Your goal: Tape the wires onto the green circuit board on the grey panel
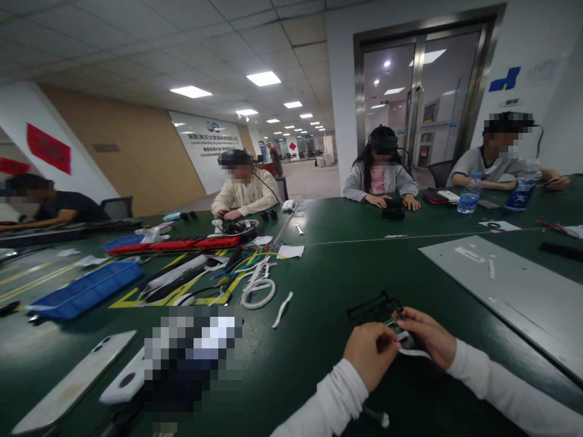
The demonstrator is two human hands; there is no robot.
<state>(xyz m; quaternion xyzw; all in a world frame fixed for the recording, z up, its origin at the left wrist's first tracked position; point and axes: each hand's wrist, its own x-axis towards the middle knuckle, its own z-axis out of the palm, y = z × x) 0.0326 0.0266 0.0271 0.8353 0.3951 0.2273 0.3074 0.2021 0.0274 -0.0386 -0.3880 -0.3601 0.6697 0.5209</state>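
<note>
— Green worktop (346, 267), long, under rows of ceiling lights in an open office. Who's at it?

— Four other people sit along the far side and the left end. One of them has a bottle (469, 194) beside them. The wearer's own two white sleeves come in from the bottom edge.

— What are the hands doing?

— They meet low and right of centre, close together. The right hand (430, 337) pinches a small dark part (401, 331) with a bit of green on it, at the fingertips. The left hand (371, 352) is curled tight, thumb and fingers closed on the end of a white strip (412, 352) that runs under the right hand.

— Is the part on the worktop?

— Hard to tell; it sits between the two hands, just above the surface or on it. A black frame (373, 306) lies flat just beyond it.

— Anything else close by?

— A grey panel (501, 279) lies to the right. White cables (259, 288) are coiled to the left, with a blue tray (86, 290) further left and a white phone (75, 379) face down near the bottom left corner.
</note>
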